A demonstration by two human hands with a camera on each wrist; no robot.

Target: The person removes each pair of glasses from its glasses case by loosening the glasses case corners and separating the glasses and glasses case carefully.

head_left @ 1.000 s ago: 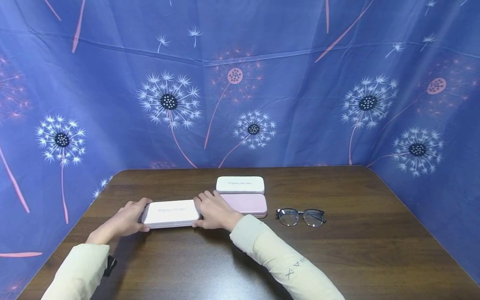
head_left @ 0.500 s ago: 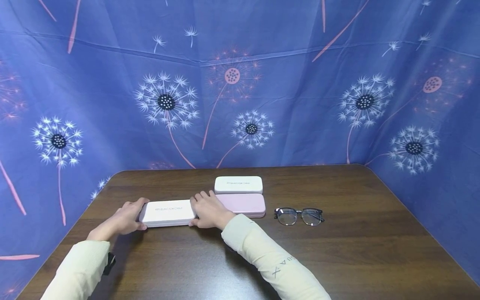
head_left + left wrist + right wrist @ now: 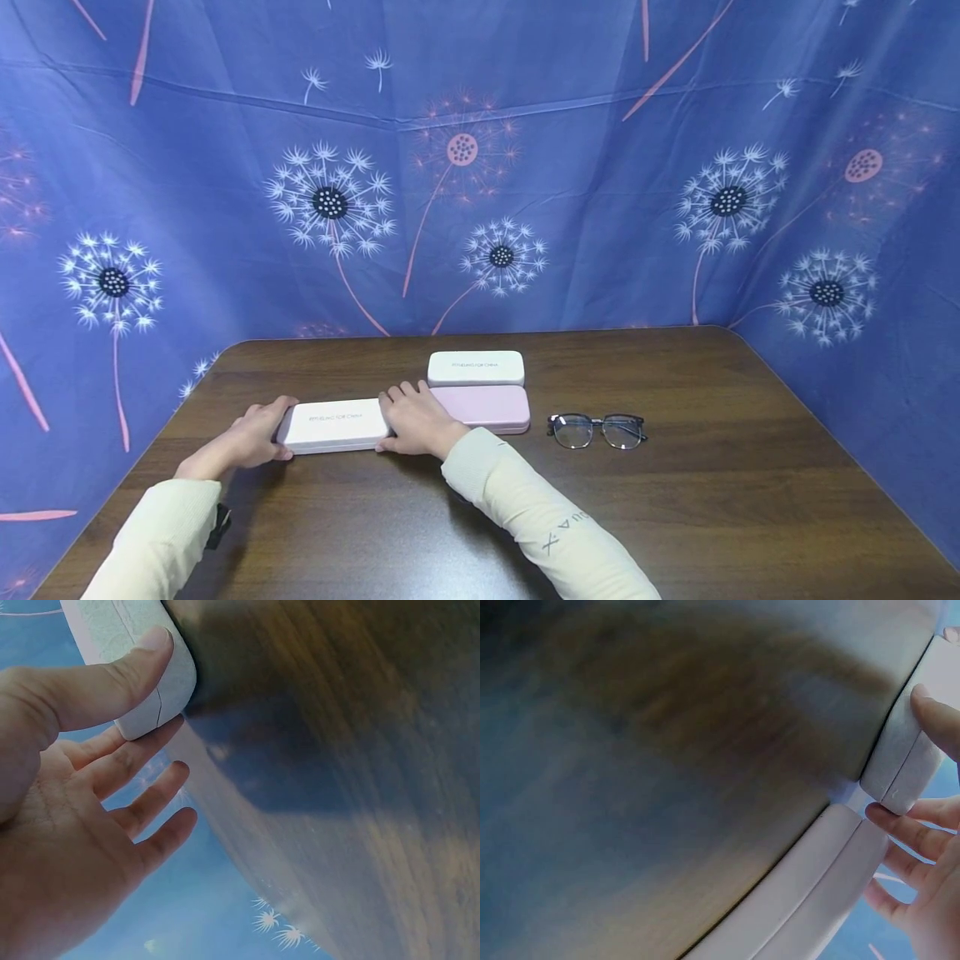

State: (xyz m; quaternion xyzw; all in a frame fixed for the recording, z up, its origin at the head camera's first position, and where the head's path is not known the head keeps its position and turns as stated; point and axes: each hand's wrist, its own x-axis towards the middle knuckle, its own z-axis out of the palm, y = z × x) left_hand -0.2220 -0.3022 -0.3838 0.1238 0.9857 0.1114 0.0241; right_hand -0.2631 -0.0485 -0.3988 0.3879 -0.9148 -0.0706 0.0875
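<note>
A closed white glasses case (image 3: 335, 426) with small printed text on its lid lies on the left part of the table. My left hand (image 3: 255, 435) holds its left end, thumb at the near side. In the left wrist view the thumb presses close to the lid seam (image 3: 159, 705), and the other fingers spread behind the end. My right hand (image 3: 422, 423) grips the right end between thumb and fingers. Right beside that hand is a pink glasses case (image 3: 487, 408), partly hidden by it. Its edge (image 3: 810, 892) runs close to the fingers in the right wrist view.
Behind the pink case stands a second white case (image 3: 476, 367), lined up with it. Eyeglasses (image 3: 597, 431) with dark upper rims rest to the right on the brown wooden table (image 3: 720, 500). A blue dandelion-print curtain (image 3: 600, 167) encloses the back and sides.
The held white case has shifted slightly left with both hands, then stayed nearly still. The whole head view has also drifted a little.
</note>
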